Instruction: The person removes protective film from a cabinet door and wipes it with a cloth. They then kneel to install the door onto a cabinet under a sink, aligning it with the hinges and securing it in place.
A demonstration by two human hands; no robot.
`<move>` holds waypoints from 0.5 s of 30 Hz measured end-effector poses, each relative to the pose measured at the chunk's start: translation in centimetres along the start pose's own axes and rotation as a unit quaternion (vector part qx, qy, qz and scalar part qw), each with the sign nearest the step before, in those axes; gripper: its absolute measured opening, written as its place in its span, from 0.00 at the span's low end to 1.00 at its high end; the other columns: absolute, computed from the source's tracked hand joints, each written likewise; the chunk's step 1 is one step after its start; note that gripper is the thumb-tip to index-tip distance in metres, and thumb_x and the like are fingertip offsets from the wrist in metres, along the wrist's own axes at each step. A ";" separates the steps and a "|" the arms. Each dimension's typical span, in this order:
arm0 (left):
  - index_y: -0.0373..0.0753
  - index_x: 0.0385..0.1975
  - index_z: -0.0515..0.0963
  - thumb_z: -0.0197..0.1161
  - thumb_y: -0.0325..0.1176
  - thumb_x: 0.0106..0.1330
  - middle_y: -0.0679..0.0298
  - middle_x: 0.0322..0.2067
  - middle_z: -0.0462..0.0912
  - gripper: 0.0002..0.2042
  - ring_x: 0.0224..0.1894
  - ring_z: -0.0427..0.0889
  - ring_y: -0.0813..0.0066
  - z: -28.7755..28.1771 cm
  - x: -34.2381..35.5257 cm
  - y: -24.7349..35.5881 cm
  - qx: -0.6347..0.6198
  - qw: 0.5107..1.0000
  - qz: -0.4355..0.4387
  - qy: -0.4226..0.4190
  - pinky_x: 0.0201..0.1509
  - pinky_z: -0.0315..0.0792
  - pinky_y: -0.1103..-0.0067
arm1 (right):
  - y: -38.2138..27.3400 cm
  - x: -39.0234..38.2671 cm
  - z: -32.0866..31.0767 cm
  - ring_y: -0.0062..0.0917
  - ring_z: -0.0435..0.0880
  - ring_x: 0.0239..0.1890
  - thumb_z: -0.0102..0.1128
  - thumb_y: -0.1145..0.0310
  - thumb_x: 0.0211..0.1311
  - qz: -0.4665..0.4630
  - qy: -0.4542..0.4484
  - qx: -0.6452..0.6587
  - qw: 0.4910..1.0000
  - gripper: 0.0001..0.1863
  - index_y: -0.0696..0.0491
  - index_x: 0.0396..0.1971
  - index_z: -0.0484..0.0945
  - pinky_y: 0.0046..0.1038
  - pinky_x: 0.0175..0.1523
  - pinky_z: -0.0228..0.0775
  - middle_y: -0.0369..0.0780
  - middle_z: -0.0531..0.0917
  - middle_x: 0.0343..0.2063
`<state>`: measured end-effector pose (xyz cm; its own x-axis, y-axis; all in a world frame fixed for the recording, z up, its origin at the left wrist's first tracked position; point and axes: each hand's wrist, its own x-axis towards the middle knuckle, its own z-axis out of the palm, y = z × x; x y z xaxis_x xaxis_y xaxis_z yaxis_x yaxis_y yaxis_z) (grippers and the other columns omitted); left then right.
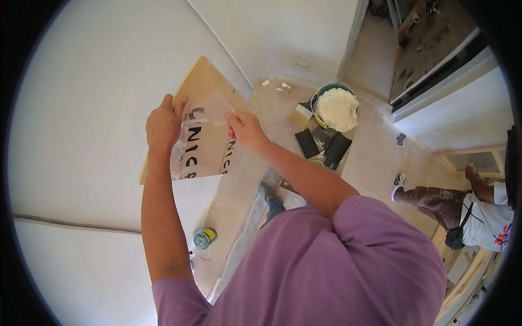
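A flat tan board (206, 81) with dark printed lettering stands tilted in front of me, near the white wall. Clear plastic film (209, 111) covers part of its face. My left hand (165, 124) is closed around the board's left edge, thumb on the face and fingers behind. Over the right part of the face, my right hand (246, 129) is closed in a pinch at the film's edge. Its fingertips seem to hold the film.
A bucket of white compound (337, 108) stands on the floor, with a wide brush (303, 111) and dark flat pieces (337, 149) beside it. A jar (205, 238) sits lower left. At right, another person (481, 209) works near a wooden frame (473, 160).
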<state>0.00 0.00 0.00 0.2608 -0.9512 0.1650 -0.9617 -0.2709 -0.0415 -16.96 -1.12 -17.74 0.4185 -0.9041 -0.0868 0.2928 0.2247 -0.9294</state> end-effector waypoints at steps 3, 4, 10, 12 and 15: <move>0.38 0.37 0.75 0.51 0.58 0.75 0.49 0.26 0.84 0.25 0.34 0.84 0.43 -0.5 -0.6 0.4 -0.016 1.000 0.004 -0.018 0.37 0.76 0.56 | 1.3 -4.2 0.0 0.20 0.79 0.23 0.56 0.56 0.76 0.029 0.013 0.099 0.995 0.19 0.56 0.29 0.75 0.23 0.30 0.72 0.36 0.78 0.23; 0.37 0.37 0.75 0.51 0.58 0.75 0.49 0.26 0.84 0.25 0.33 0.84 0.42 -0.3 -0.6 0.5 -0.020 1.000 0.008 -0.017 0.37 0.75 0.56 | 2.1 -4.8 -0.1 0.20 0.79 0.23 0.55 0.57 0.76 0.029 0.015 0.111 0.993 0.19 0.56 0.30 0.76 0.23 0.30 0.72 0.35 0.78 0.24; 0.37 0.36 0.75 0.51 0.58 0.75 0.49 0.26 0.84 0.25 0.33 0.84 0.43 -0.7 0.0 0.7 -0.014 1.000 0.004 -0.005 0.36 0.75 0.56 | -0.6 -1.6 -3.5 0.19 0.81 0.29 0.58 0.60 0.74 0.000 0.116 0.059 0.992 0.15 0.57 0.45 0.81 0.25 0.34 0.76 0.37 0.83 0.30; 0.37 0.37 0.75 0.51 0.57 0.75 0.49 0.26 0.84 0.25 0.33 0.84 0.42 -0.5 -0.4 0.8 -0.017 1.000 0.001 -0.011 0.36 0.75 0.56 | -5.1 2.3 -3.8 0.22 0.81 0.32 0.61 0.58 0.71 -0.149 0.130 -0.071 0.978 0.19 0.56 0.53 0.79 0.26 0.38 0.77 0.38 0.83 0.33; 0.37 0.37 0.75 0.52 0.57 0.75 0.48 0.26 0.84 0.25 0.34 0.84 0.42 -0.7 -0.4 0.7 -0.019 1.000 0.002 -0.011 0.36 0.75 0.55 | -9.9 8.0 -2.5 0.24 0.80 0.31 0.65 0.55 0.67 -0.279 0.109 -0.254 0.920 0.27 0.53 0.61 0.75 0.27 0.37 0.77 0.37 0.84 0.32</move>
<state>-0.79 0.28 0.60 0.2577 -0.9555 0.1433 -0.9654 -0.2609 -0.0037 -18.69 -11.51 -10.17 0.1268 -0.8913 0.4354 -0.0537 -0.4445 -0.8942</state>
